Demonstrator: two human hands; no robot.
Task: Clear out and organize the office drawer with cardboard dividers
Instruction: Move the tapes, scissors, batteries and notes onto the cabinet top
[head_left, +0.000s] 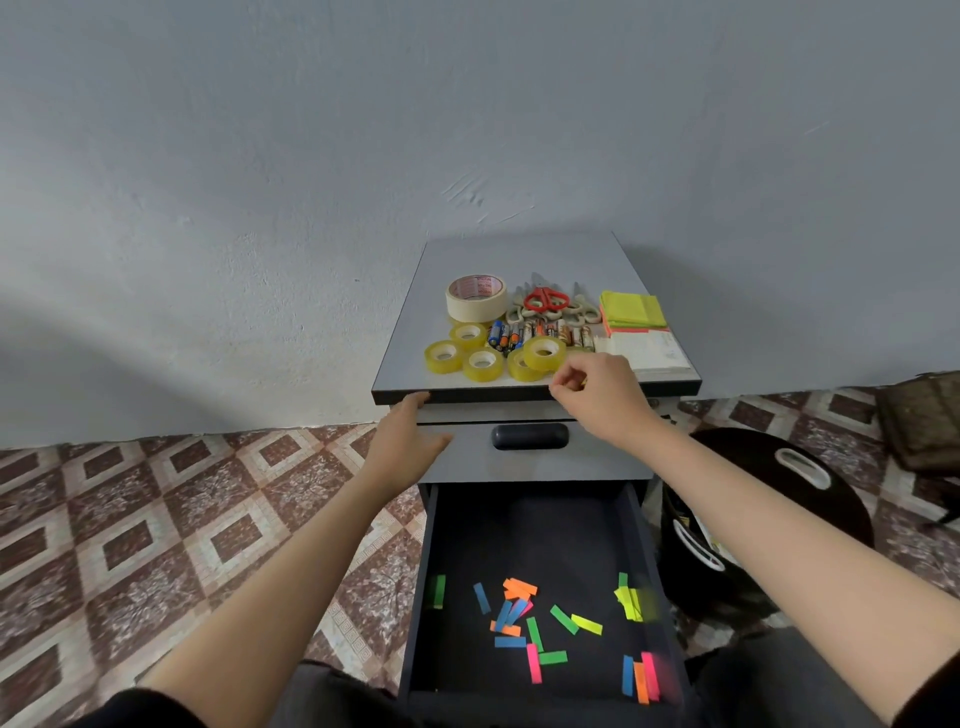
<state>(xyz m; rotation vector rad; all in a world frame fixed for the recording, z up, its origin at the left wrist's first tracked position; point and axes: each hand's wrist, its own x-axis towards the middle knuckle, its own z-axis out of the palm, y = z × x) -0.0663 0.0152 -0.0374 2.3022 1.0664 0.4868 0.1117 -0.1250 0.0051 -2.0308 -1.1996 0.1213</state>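
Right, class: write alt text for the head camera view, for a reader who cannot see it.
A person's left hand touches the corner of a grey cabinet top while the right hand, fingers curled, hovers at its front edge. Tape rolls, batteries, scissors and sticky notes lie on top; the open drawer below holds scattered coloured flags.

- Drawer: dark, pulled wide open, the lowest in its cabinet.
- Sticky flags: neon strips scattered loose over the drawer's floor, toward its near end.
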